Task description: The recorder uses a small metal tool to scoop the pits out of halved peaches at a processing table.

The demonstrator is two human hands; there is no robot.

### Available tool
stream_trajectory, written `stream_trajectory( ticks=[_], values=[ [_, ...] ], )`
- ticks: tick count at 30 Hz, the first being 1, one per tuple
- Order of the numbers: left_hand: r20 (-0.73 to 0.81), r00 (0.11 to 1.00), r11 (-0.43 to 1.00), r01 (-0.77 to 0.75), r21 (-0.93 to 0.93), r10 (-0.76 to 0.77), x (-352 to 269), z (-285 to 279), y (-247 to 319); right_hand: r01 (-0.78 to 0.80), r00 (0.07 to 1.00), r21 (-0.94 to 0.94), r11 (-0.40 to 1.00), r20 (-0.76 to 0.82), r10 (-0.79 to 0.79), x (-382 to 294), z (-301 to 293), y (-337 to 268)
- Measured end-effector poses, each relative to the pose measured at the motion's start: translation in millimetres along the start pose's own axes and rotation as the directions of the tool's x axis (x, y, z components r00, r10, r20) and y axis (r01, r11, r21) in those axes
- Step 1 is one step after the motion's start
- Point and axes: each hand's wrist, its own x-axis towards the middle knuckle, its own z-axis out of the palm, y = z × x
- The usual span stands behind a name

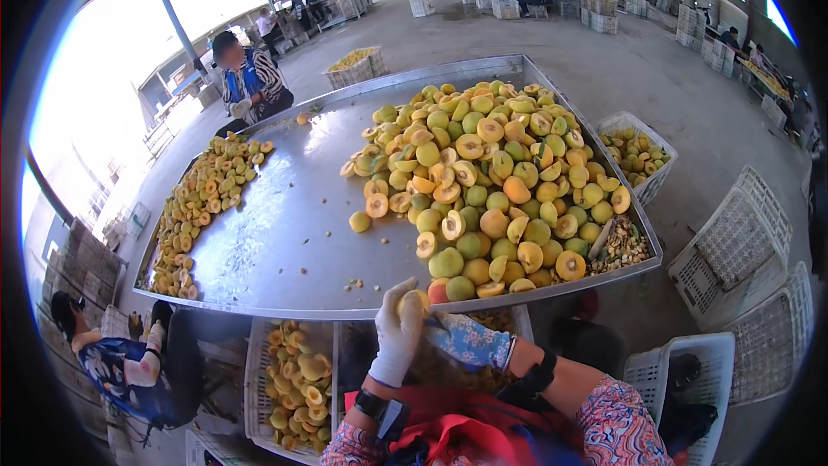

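My left hand (398, 335), in a white glove, grips a yellow peach (419, 303) just in front of the metal table's near edge. Close beside it is my right hand (470, 339), in a blue flowered glove, its fingers pointing at the fruit; whether it holds a tool is hidden by blur and the left hand. Beyond both hands, a large heap of whole and halved yellow-green peaches (479, 197) covers the right side of the rimmed metal table (297, 220). Below my hands, a crate (522, 322) of cut fruit is partly hidden by my arms.
More halves (207, 197) line the table's left edge. Peach stones (622, 247) fill its near right corner. A crate of halves (301, 388) stands below the near edge; a fruit crate (650, 149) and bare crates (737, 246) stand at right. Two people sit at left.
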Motion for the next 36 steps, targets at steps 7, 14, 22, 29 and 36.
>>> stream_trajectory(
  ticks=[7, 14, 22, 29, 36],
  values=[
    [0.072, 0.997, 0.934, 0.033, -0.354, -0.008, -5.7, -11.4, 2.3, -0.251, 0.967, 0.43, 0.867, 0.16, 0.2, -24.0, 16.2, -47.8],
    [0.245, 0.967, 0.81, 0.196, -0.553, -0.067, -18.6, -28.8, 15.8, -0.346, 0.937, 0.711, 0.613, 0.299, 0.182, -39.7, 35.4, -37.0],
    [0.441, 0.897, 0.682, 0.343, -0.646, -0.032, -25.1, -35.7, 26.8, -0.326, 0.938, 0.833, 0.446, 0.343, 0.047, -64.8, 54.3, -39.2],
    [0.149, 0.984, 0.865, -0.011, -0.502, 0.099, -44.3, -26.7, 34.7, -0.255, 0.967, 0.664, 0.703, 0.169, 0.191, -77.2, 72.1, -65.2],
    [0.215, 0.975, 0.79, 0.094, -0.606, 0.049, -50.1, -22.6, 25.6, -0.34, 0.94, 0.841, 0.421, 0.322, 0.115, -70.5, 73.7, -43.4]
  ],
)
